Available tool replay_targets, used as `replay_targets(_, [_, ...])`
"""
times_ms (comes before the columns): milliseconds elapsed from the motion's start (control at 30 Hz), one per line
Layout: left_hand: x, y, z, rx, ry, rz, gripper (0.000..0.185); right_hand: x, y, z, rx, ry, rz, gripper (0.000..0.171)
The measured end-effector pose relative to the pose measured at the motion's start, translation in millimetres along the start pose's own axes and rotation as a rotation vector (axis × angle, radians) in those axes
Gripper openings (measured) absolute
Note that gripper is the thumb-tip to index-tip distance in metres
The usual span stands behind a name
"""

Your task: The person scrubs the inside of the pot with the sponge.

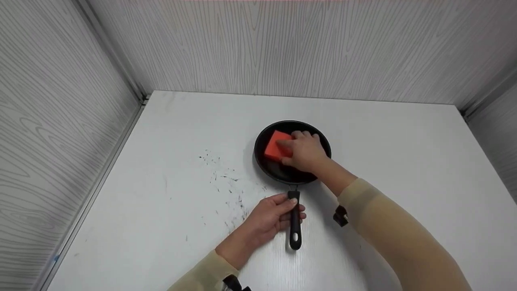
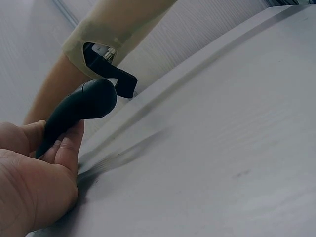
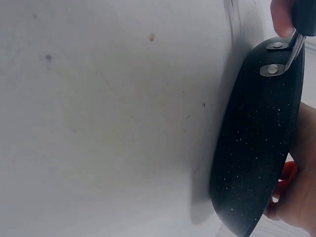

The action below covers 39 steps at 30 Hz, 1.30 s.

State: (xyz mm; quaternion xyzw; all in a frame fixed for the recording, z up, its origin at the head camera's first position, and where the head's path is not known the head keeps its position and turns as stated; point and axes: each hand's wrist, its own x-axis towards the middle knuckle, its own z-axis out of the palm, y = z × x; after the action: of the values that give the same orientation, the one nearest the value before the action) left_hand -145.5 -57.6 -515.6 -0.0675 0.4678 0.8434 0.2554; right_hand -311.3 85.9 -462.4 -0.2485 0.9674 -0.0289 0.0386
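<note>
A black frying pan (image 1: 276, 171) is near the middle of the white table, its handle (image 1: 295, 232) pointing toward me. My left hand (image 1: 268, 218) grips that handle from the left, thumb on top and fingers underneath; the handle's end sticks out past the hand in the left wrist view. Inside the pan, my right hand (image 1: 307, 151) holds a red sponge (image 1: 276, 147) against the base, with the index finger stretched over it. From the right wrist, the pan's speckled outer side (image 3: 252, 143) hides most of the sponge. Whether the pan fully touches the table I cannot tell.
Dark crumbs and smudges (image 1: 230, 178) are scattered over the white table (image 1: 161, 226) left of the pan. Grey wood-grain panels (image 1: 258, 48) enclose the table at the back and both sides. Each sleeve has a small black device at the cuff (image 1: 341, 216).
</note>
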Motion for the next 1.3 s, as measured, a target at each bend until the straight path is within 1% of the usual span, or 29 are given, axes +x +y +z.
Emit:
replay_targets(367, [-0.5, 0.5, 0.4, -0.005, 0.0, -0.014, 0.038, -1.6, 6.4, -1.4, -0.014, 0.01, 0.029, 0.058])
replay_targets(800, [-0.3, 0.5, 1.5, -0.022, 0.009, -0.02, 0.037, -3.6, 16.7, -6.7, -0.033, -0.013, 0.045, 0.059])
replay_targets(1300, [0.3, 0.3, 2.0, -0.018, 0.004, -0.005, 0.038, -9.7, 29.8, -8.9, -0.07, -0.018, 0.053, 0.059])
